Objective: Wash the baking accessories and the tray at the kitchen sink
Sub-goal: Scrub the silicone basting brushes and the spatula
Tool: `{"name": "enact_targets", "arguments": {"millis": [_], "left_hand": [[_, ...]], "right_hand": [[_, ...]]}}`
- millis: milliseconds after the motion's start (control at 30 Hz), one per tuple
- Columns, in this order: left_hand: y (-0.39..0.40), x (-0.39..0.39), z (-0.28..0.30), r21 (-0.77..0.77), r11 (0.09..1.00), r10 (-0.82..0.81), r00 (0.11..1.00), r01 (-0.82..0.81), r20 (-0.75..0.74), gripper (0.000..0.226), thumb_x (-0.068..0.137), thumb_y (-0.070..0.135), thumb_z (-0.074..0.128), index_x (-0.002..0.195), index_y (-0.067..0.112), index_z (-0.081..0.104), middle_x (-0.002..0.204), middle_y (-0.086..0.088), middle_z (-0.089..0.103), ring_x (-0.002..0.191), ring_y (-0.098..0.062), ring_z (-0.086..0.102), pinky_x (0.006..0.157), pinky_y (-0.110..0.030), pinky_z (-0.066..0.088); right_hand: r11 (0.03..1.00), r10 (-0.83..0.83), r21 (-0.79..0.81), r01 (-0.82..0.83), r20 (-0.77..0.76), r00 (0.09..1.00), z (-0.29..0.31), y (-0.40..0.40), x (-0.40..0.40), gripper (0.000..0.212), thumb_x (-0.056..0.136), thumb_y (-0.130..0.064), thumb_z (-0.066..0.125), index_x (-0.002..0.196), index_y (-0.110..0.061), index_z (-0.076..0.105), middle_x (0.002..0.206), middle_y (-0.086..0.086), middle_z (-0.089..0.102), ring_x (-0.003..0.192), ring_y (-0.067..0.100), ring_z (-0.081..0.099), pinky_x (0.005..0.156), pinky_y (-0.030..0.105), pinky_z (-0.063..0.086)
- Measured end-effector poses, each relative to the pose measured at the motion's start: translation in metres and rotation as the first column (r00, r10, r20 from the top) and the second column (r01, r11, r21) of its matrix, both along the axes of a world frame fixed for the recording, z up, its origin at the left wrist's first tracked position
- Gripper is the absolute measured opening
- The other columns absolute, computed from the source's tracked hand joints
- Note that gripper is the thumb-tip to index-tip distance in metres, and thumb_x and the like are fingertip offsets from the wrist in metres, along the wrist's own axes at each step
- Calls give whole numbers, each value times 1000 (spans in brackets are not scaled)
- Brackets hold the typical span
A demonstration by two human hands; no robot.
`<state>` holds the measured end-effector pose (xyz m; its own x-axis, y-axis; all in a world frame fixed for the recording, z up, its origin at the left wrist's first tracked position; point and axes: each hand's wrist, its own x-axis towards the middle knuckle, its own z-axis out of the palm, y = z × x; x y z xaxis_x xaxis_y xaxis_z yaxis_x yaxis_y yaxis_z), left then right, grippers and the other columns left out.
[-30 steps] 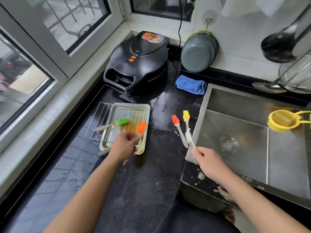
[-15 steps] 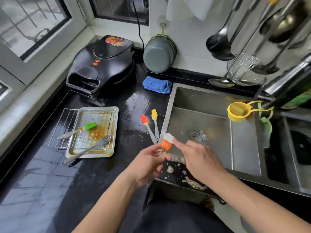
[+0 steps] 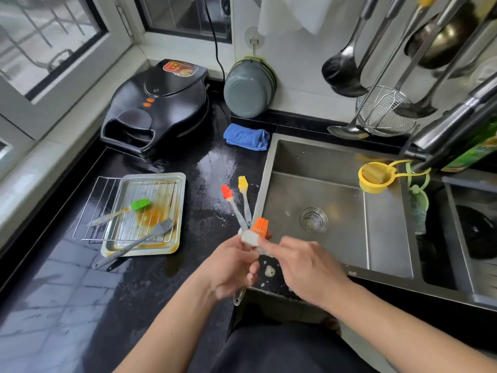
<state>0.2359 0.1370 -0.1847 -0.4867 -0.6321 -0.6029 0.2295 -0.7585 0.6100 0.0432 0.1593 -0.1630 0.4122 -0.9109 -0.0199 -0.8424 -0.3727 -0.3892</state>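
**A:** Counted five silicone brushes total. Orange brush (image 3: 260, 226) up in the hands, red brush (image 3: 231, 204) and yellow brush (image 3: 244, 197) lying side by side on the wet black tabletop (image 3: 88, 305) just left of the sink (image 3: 387, 265), green brush (image 3: 126, 210) and grey brush (image 3: 145, 239) on the wire rack (image 3: 107, 211) sitting in the one tray (image 3: 180, 208).

**B:** Same count here. Which way for the orange one?

**A:** Long axis close to upright, bristles up and leaning a bit right, clear handle end poking out below the left hand (image 3: 231, 267). Held over the front left corner of the sink rim, right above the suds.

**B:** And the grip?

**A:** Left fingers curled round the handle, so wrapped tight on it. Right hand (image 3: 304, 267) pinching a small whitish pad (image 3: 248, 236), probably a sponge, hard to say, pressed against the neck just under the orange bristles. So brush head sticking out above both hands, handle running down through the left palm.

**B:** Other brushes?

**A:** Red and yellow with heads pointing away, handles converging toward the hands. Green laid across the rack, head to the right. Grey with head on the rack, handle hanging off the tray's front edge onto the tabletop. Tray smeared with orange grease.

**B:** Around that?

**A:** Black electric griddle (image 3: 158, 109) behind the tray, blue cloth (image 3: 247, 137) by the sink's back corner, grey bowl (image 3: 248, 90) leaning on the wall, yellow strainer (image 3: 375, 176) on the sink ledge, ladles and a skimmer hanging top right.
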Motion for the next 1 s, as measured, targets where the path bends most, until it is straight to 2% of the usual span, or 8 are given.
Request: {"name": "enact_targets", "arguments": {"millis": [133,300,400,500,633,800,933,1000], "left_hand": [[-1,2,0,1,1000,-11,999,11,-34,51,98,-14,38,137,13,56,94,5,66,49,-8,46,44,-21,34],[3,9,-2,-1,1000,-29,997,29,-66,59,96,-18,38,140,16,56,100,1,63,55,-11,55,41,-21,38],[3,11,0,31,999,21,987,-16,-160,60,96,-19,38,142,15,56,131,3,66,85,-22,74,44,-23,46],[-2,13,1,78,996,70,967,-52,-244,57,95,-20,39,144,7,52,130,-7,65,114,-31,69,49,-30,57],[-2,15,-4,101,994,72,955,-45,-288,56,95,-20,40,136,9,63,139,-7,61,90,-23,76,44,-26,55],[-3,15,-13,115,992,83,930,-44,-358,54,93,-16,46,143,2,53,116,-11,62,70,-15,71,44,-22,53],[0,12,-16,125,992,78,928,-35,-364,61,85,-19,47,143,-1,51,127,-8,60,64,-15,68,42,-20,49],[-1,13,-17,134,990,81,931,-35,-357,59,86,-20,46,142,-2,51,120,-10,62,65,-15,69,41,-21,49]], "right_hand": [[993,-121,-7,121,41,992,-6,-15,-2,58,99,-16,51,149,-45,41,71,-6,48,59,24,54,54,42,53],[995,-90,35,88,58,994,-4,-10,-2,60,102,-16,49,150,-50,36,73,-6,48,63,23,54,59,44,52],[979,-199,-8,202,128,972,-5,-17,-13,57,100,-13,54,147,-43,41,69,-9,47,60,21,52,58,42,52],[999,-33,18,32,106,994,-4,2,0,60,100,-13,53,149,-45,40,75,-9,52,60,22,56,54,39,52],[974,-225,-20,226,61,973,-13,-16,-14,54,100,-12,54,145,-40,48,71,-8,49,59,21,52,56,44,53],[1000,4,22,-5,62,998,-6,10,-4,64,95,-8,57,146,-44,47,73,-8,48,56,24,52,50,37,47],[979,-203,-30,203,6,979,-14,-19,-17,55,100,-11,53,146,-41,49,70,-8,47,60,21,53,56,43,53],[986,-167,-14,168,45,985,-11,-12,-15,55,99,-11,54,145,-42,50,71,-9,46,60,22,53,54,42,51]]}}
